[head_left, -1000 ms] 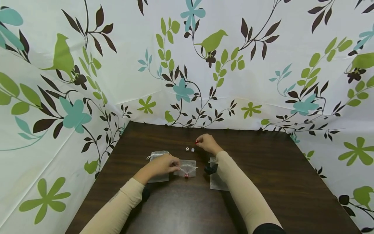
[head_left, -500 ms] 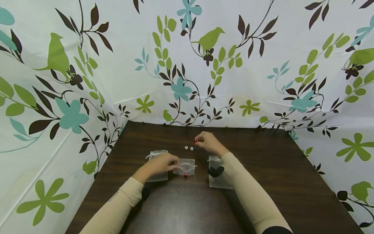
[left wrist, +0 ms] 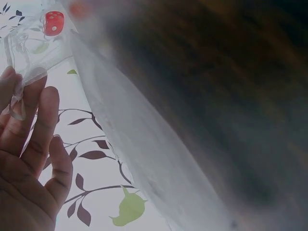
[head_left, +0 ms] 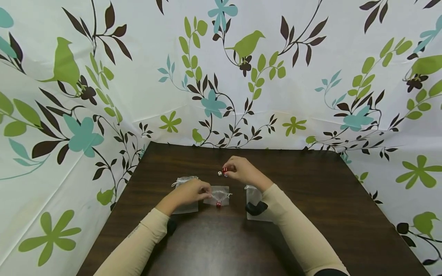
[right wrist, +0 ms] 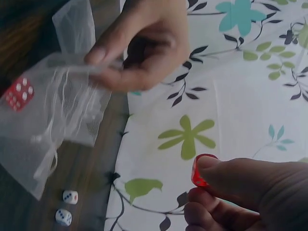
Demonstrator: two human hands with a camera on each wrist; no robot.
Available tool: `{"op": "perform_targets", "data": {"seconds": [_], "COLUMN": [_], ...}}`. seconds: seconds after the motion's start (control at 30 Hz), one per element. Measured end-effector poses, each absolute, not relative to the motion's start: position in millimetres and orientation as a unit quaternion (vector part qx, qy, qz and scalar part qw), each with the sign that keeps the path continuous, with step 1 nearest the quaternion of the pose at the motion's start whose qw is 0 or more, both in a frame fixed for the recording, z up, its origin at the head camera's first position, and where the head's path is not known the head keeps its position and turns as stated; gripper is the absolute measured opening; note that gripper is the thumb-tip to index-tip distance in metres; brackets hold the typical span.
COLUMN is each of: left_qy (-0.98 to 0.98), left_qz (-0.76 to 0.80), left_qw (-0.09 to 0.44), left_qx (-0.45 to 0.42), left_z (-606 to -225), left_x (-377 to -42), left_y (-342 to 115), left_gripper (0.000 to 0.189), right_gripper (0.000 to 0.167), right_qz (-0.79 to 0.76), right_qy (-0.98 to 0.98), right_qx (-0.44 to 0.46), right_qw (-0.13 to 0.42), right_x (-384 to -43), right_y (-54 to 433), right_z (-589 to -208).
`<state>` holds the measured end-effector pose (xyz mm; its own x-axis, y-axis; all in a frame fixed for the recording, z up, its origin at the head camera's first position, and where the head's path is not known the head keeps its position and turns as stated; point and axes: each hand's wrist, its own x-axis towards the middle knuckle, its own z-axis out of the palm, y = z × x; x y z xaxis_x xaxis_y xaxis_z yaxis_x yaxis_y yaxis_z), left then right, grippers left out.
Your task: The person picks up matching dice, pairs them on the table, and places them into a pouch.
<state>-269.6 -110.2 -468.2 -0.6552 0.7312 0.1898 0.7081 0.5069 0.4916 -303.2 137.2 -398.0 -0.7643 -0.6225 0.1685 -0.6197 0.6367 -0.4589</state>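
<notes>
My left hand [head_left: 191,192] pinches the edge of a sheer white drawstring pouch [head_left: 224,190]; thumb and finger meet on its fabric in the left wrist view. A red die [right wrist: 20,94] with white pips shows at that pouch. Farther back, my right hand [head_left: 244,171] pinches a second red die [right wrist: 197,172] between thumb and fingers. In the head view this die overlaps one of two small white dice. The right wrist view shows both, one white die [right wrist: 70,197] close beside another white die [right wrist: 63,217], on the dark table.
Another sheer pouch [head_left: 186,209] lies partly under my left forearm and hand. A third pouch [head_left: 253,194] lies to the right, partly hidden by my right wrist. Patterned cloth [head_left: 221,76] rises behind the dark wooden table [head_left: 310,184].
My right hand has moved left with the red die, from beside the white dice to over one of them. My left hand keeps its pinch on the pouch. The head view has shifted slightly.
</notes>
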Motion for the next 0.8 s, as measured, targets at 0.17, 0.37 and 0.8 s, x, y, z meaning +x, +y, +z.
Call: {"op": "perform_targets", "data": {"seconds": [0.17,0.37,0.8], "left_qy": [0.868,0.870,0.871], "left_qz": [0.274,0.273,0.277], "left_qw": [0.021,0.024,0.028], "left_qx": [0.413,0.410,0.405], "left_z": [-467.0,-466.1,-466.6], "left_x": [-269.0,-267.9,-265.6], "left_y": [-111.1,-109.8,-110.0], "left_gripper": [0.006,0.007,0.005], "right_gripper": [0.017,0.021,0.017], "right_qz": [-0.242,-0.229,-0.193], "right_qy": [0.899,0.898,0.895], "right_qx": [-0.365,-0.375,-0.397], "right_qw": [0.025,0.036,0.059], "right_x": [-291.5,-282.8,-274.1], "right_y": [133.0,129.7,123.3], "right_z": [-393.0,-390.2,-394.2]}}
